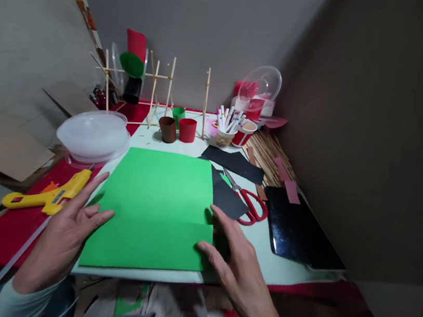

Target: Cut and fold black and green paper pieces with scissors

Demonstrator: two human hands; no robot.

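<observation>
A large green paper sheet (pixel 157 208) lies flat on the pale table (pixel 286 269) in front of me, with a crease across its lower part. My left hand (pixel 63 232) rests open at the sheet's left edge, fingers spread, thumb touching the paper. My right hand (pixel 236 261) is open at the sheet's right edge, fingertips on or just beside the green corner and the black paper (pixel 225 197). Neither hand holds anything.
A yellow glue gun (pixel 46 197) lies left on red paper (pixel 8 229). Red-handled scissors (pixel 250 202), a black tablet (pixel 299 228), a clear lidded bowl (pixel 94 137), small cups (pixel 178 127), marker cups (pixel 231 130) and a stick frame (pixel 157 93) stand behind.
</observation>
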